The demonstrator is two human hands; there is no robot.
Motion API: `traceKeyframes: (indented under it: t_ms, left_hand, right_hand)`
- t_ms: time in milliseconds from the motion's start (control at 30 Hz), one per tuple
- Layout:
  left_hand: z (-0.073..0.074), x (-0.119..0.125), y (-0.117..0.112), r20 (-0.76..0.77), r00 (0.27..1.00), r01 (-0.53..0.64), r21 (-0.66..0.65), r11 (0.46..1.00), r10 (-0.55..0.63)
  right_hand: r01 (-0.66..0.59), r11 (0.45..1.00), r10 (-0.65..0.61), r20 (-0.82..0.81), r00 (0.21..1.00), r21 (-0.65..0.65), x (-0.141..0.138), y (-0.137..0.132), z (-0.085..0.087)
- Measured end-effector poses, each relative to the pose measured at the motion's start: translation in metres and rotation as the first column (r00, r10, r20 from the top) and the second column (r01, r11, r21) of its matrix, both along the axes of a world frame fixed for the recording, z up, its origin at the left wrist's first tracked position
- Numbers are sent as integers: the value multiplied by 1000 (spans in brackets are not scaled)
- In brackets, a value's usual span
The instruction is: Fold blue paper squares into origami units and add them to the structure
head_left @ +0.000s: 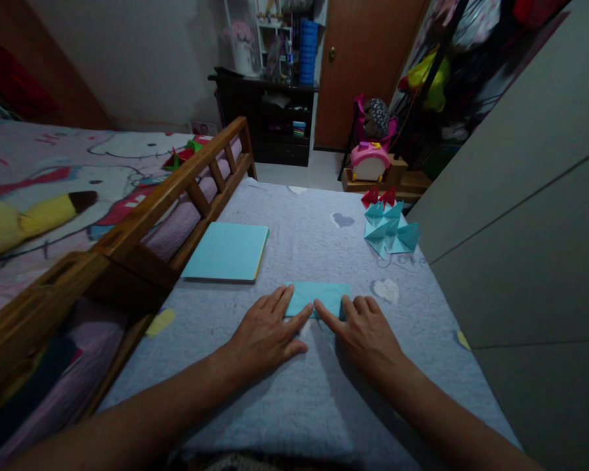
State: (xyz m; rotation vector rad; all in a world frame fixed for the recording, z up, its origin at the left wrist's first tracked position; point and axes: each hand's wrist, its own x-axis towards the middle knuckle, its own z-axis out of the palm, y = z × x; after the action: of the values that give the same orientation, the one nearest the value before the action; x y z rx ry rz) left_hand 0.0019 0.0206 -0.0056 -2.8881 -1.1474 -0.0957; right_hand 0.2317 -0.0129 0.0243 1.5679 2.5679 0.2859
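A folded light-blue paper rectangle (320,296) lies flat on the grey-blue bed cover (294,386) in front of me. My left hand (267,333) rests palm down at its left end, fingers stretched out onto the paper's lower edge. My right hand (360,333) lies flat at the right end, with its index finger pressing along the same edge. Both hands are spread open and hold nothing.
A stack of light-blue square paper (227,251) lies to the left near a wooden bed rail (177,190). Several folded blue and red paper shapes (387,226) sit at the far right. A grey wardrobe wall (520,229) borders the right side.
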Motion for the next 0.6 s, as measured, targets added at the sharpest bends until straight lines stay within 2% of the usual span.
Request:
traceKeyframes:
  t_ms: [133,300,600]
  left_hand:
    - [-3,-3,0,41,999,28,24,999,-29]
    - [-7,-12,3,76,993,87,-16,996,-85]
    - [-7,-30,13,31,984,178,-91,980,-176]
  right_hand:
    - [-28,999,27,62,998,15,-6,-1,-1]
    - [-48,998,44,124,991,29,-6,-4,-4]
    - [-29,999,33,156,987,-25,-10,-5,-2]
